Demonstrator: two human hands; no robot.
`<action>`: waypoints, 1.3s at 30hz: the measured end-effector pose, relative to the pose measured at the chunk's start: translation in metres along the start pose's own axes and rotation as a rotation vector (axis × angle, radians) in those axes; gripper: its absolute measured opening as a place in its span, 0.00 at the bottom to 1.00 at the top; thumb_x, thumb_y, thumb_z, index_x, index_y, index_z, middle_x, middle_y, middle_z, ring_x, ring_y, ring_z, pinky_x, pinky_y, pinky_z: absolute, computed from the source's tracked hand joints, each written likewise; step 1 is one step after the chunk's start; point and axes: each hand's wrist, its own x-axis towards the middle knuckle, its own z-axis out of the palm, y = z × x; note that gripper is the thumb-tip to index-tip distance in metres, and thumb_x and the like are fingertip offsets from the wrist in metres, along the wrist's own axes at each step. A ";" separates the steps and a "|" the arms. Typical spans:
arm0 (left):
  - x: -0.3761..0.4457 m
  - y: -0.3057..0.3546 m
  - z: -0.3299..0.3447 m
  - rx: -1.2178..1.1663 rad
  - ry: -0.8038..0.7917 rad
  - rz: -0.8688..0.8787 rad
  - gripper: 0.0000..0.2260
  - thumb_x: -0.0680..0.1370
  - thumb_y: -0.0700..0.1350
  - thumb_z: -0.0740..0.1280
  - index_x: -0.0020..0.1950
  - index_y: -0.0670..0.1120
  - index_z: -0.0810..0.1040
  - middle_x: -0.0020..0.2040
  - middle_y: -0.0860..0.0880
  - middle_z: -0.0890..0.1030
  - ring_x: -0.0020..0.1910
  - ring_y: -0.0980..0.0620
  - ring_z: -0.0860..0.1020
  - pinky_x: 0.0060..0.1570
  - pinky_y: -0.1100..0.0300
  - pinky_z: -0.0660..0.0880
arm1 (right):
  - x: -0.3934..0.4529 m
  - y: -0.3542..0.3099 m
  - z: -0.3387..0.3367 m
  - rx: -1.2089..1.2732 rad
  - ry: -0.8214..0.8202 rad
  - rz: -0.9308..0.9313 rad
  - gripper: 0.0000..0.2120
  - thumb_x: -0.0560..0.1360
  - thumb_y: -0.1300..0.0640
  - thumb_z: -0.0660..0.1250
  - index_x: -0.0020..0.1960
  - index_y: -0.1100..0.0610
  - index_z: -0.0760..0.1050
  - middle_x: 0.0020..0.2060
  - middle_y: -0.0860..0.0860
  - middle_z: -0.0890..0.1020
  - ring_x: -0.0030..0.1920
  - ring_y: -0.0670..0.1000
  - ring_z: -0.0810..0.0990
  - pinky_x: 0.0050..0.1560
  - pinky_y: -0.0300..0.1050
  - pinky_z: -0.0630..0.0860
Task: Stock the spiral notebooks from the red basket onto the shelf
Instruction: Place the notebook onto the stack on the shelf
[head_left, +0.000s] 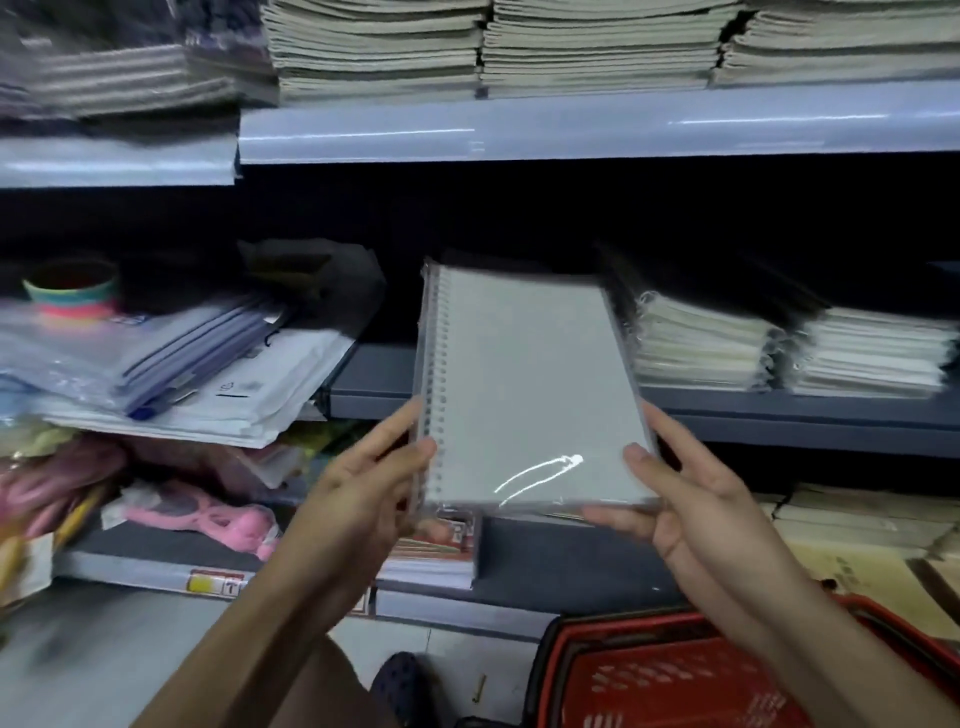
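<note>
Both hands hold a small stack of spiral notebooks (530, 389) in clear wrap, up in front of the middle shelf (727, 410). With my left hand (363, 483) I grip the coil edge, thumb on the top cover and fingers curled underneath. With my right hand (670, 499) I pinch the opposite lower corner, thumb on the cover, fingers spread below the stack. The stack tilts, its far end pointing into the dark shelf gap just left of two piles of shelved notebooks (779, 348). How many notebooks I hold is hard to tell through the blur, perhaps several. Down by my right forearm sits the red basket (670, 680) on the floor. To the left lie plastic folders (171, 358) and a pink toy (208, 519) on the lower shelves.
</note>
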 end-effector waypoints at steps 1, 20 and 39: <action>0.014 0.007 -0.003 0.011 0.008 0.000 0.22 0.77 0.40 0.65 0.72 0.49 0.74 0.63 0.45 0.82 0.43 0.51 0.84 0.26 0.61 0.79 | 0.013 -0.003 0.004 0.021 -0.009 0.003 0.19 0.81 0.66 0.61 0.67 0.49 0.72 0.52 0.49 0.87 0.52 0.57 0.87 0.41 0.49 0.85; 0.065 0.005 0.008 0.402 0.429 0.305 0.23 0.74 0.42 0.75 0.68 0.49 0.77 0.56 0.49 0.85 0.37 0.48 0.86 0.44 0.58 0.83 | 0.080 0.011 -0.008 -0.320 0.164 -0.238 0.17 0.73 0.66 0.72 0.61 0.61 0.76 0.51 0.60 0.84 0.45 0.60 0.87 0.49 0.49 0.85; 0.167 0.005 -0.005 0.517 0.518 0.409 0.21 0.74 0.50 0.76 0.66 0.53 0.79 0.39 0.49 0.71 0.36 0.54 0.73 0.49 0.51 0.77 | 0.160 0.018 0.018 -0.261 0.348 -0.217 0.19 0.78 0.55 0.72 0.68 0.52 0.77 0.30 0.54 0.80 0.26 0.52 0.79 0.29 0.44 0.80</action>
